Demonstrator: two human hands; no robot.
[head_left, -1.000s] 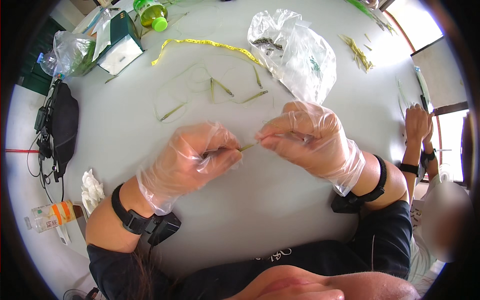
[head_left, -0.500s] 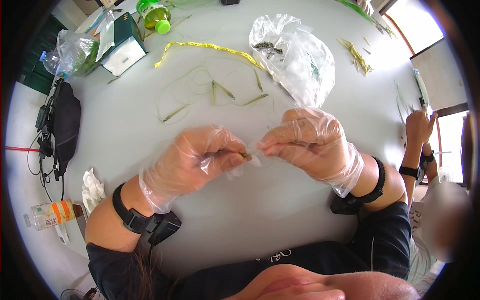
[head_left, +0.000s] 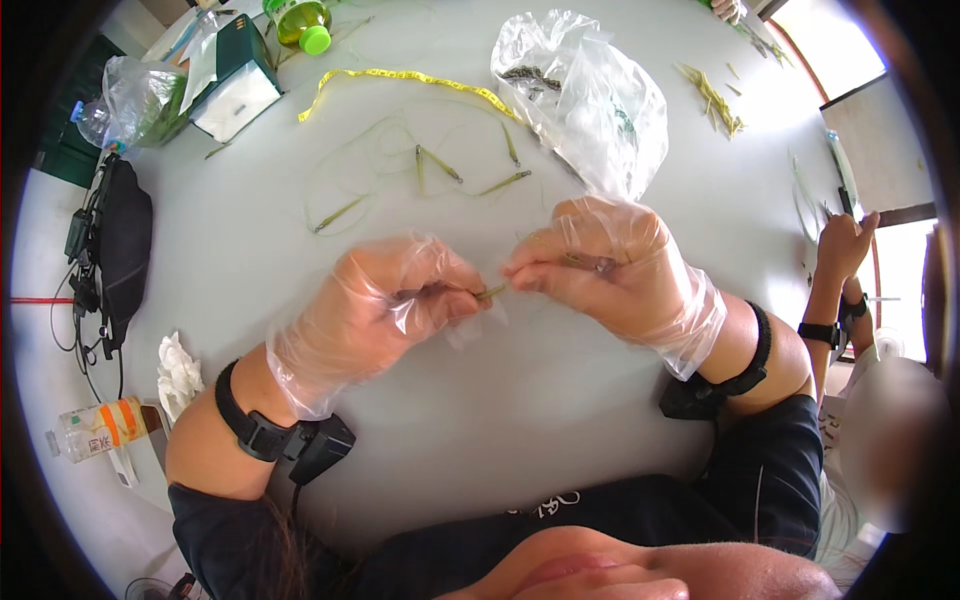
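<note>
Both hands wear clear plastic gloves and meet above the grey table [head_left: 450, 430]. My left hand [head_left: 400, 290] pinches a slim green stalk-like piece [head_left: 491, 292]; its tip sticks out between thumb and forefinger toward the right hand. My right hand [head_left: 590, 260] is closed in a pinch a short gap from that tip; whatever its fingertips hold is too fine to make out. Beyond the hands lie several similar slim green pieces [head_left: 440, 163] with small dark ends, among thin pale-green strands. One such piece [head_left: 340, 214] rests just past my left hand.
A yellow tape measure [head_left: 410, 76] runs to a clear plastic bag [head_left: 620, 120]. Farther back are a green-capped bottle [head_left: 314, 38], a thick book [head_left: 236, 90] and yellowish stalks [head_left: 715, 100]. A black pouch [head_left: 128, 250] lies left. Another person's hand [head_left: 845, 245] is at the right.
Both hands have shifted slightly away from me relative to the picture, and the view has moved a little. More of the green piece's tip now shows beyond my left fingertips.
</note>
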